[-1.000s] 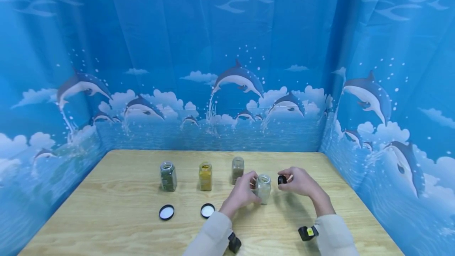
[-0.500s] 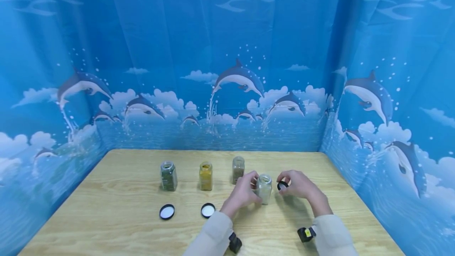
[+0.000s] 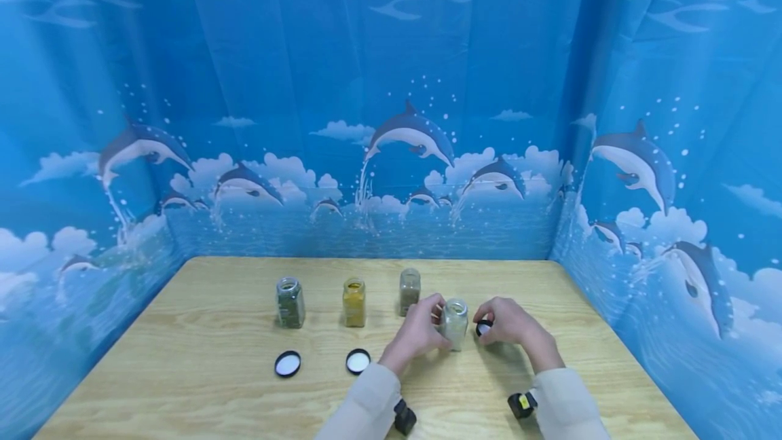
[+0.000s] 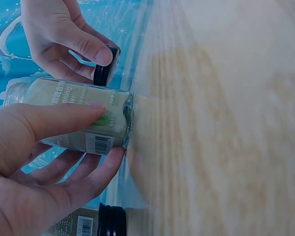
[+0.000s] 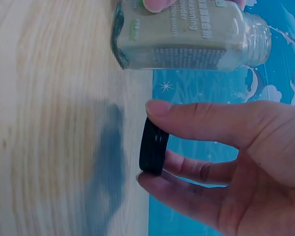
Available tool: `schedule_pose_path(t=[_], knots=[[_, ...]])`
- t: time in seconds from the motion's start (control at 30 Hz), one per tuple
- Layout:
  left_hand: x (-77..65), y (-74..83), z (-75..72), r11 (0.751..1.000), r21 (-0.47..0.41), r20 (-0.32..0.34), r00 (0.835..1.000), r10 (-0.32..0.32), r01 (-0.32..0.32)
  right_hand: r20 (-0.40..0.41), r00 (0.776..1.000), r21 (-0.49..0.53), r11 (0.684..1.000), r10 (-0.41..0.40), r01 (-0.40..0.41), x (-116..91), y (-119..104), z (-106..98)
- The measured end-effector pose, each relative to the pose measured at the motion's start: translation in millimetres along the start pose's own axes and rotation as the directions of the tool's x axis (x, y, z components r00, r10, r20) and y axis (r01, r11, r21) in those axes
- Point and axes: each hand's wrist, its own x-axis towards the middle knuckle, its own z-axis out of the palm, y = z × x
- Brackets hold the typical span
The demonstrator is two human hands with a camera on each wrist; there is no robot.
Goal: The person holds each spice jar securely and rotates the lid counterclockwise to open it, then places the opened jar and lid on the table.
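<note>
My left hand [image 3: 418, 331] grips a square glass jar of pale seasoning powder [image 3: 455, 326] around its sides. The jar stands upright on the wooden table, its mouth uncovered; in the left wrist view the thumb lies across its label. Just right of it, my right hand [image 3: 512, 323] pinches a black screw lid [image 5: 154, 147] by the rim between thumb and fingers. The lid's white inner face shows upward in the head view. In the right wrist view it is low over the table, near the jar's base.
Farther back stand uncovered jars of dark green herbs [image 3: 290, 304], yellow powder [image 3: 354, 303] and brownish powder [image 3: 409, 290]. Two black lids with white insides [image 3: 287, 364] [image 3: 358, 361] lie toward the front. Another black lid [image 4: 112, 221] shows beside the brownish jar in the left wrist view.
My right hand has lowered toward the table with the lid, tilting its white inner face upward. My left hand and its jar have stayed nearly in place.
</note>
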Motion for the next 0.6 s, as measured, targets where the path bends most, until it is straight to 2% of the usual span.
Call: schedule_pose_path(t=[0.6], knots=[[-0.9,0.6,-0.3,1.0,0.014,-0.008,1.0,0.006,-0.005,0.044,0.997,0.013,0.997,0.071,-0.072,2.4,-1.7,5.9]])
